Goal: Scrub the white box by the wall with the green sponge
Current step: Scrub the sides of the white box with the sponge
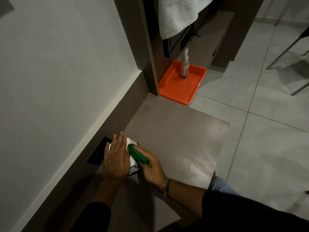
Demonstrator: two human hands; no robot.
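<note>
A small white box (132,142) sits on a grey tabletop (180,139) close to the wall's dark skirting. My left hand (116,159) lies flat on top of the box with fingers spread, covering most of it. My right hand (153,169) grips a green sponge (137,154) and presses it against the box's right side. Only the box's far corner and lower right edge show.
A black panel (98,151) sits in the skirting just left of the box. An orange tray (181,84) holding a white bottle (185,66) stands farther along the counter by a brown post. A white towel (177,15) hangs above. Tiled floor and chair legs (287,52) lie to the right.
</note>
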